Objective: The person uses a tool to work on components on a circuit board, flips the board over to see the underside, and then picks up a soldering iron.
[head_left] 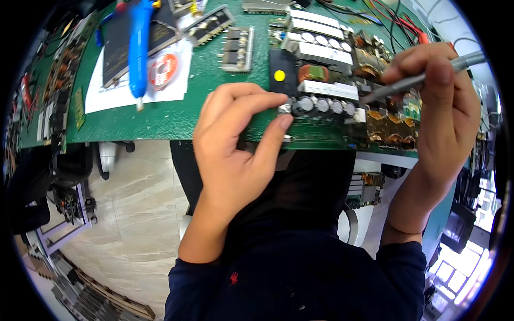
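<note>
Dark navy sleeves (300,278) fill the bottom of the view, and both bare forearms rise from them toward a green work mat (160,115) covering the bench.

The left hand (235,155) curls over the near edge of a large green circuit board crowded with grey heat sinks and copper coils (332,96). Its thumb and index fingertips (282,122) are drawn close together, pinching the board's near-left corner just beside a row of small silver-topped cylindrical capacitors (324,105). The other fingers are folded loosely behind.

The right hand (444,101) is closed in a pen-like grip on a slim grey metal tool (417,80). Its shaft slants down to the left, and the tip sits among the parts just right of the capacitor row; whether it touches a part cannot be told.

The board lies at the mat's near edge, directly over the person's lap, its front rim roughly level with the bench edge. A black block with a round yellow sticker (279,72) stands on the board behind the left fingers.

Open mat lies to the left of the left hand. Farther left, a blue pen-shaped handheld tool (140,45) rests across a white paper sheet (176,85), beside a red-and-white round reel (162,69). Two small black finned modules (238,48) lie behind the open patch. Red and black wires (396,24) crowd the far right corner. Below the bench edge on the left, pale marbled floor (139,208) shows.
</note>
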A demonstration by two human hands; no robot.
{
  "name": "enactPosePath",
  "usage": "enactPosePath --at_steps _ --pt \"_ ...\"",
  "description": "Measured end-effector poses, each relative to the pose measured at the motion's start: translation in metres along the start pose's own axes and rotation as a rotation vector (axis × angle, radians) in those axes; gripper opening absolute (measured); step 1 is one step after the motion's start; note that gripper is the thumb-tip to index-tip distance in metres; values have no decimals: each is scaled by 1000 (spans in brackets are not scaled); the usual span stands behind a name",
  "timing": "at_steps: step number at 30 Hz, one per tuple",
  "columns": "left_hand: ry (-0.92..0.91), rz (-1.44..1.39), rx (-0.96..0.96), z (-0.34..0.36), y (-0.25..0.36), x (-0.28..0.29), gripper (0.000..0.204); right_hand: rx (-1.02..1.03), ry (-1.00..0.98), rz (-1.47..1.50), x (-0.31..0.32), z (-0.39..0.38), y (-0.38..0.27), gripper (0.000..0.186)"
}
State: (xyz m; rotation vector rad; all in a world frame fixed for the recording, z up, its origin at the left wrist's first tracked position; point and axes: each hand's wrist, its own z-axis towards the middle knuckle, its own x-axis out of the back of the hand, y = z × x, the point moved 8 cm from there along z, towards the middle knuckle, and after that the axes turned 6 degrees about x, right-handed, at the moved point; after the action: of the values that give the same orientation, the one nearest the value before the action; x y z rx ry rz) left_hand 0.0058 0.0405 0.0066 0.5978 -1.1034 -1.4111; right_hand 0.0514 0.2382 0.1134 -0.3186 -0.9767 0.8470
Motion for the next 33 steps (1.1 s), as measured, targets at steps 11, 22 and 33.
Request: enactPosePath --at_steps 11,22,33 --pt "5 29 -61 -6 0 -5 26 26 42 39 -25 -23 17 31" --pt "41 45 -97 -5 0 -5 26 -13 39 -3 -26 -20 10 29" --pt "-38 71 -42 -7 2 -6 24 -48 55 -54 -26 -22 7 29"
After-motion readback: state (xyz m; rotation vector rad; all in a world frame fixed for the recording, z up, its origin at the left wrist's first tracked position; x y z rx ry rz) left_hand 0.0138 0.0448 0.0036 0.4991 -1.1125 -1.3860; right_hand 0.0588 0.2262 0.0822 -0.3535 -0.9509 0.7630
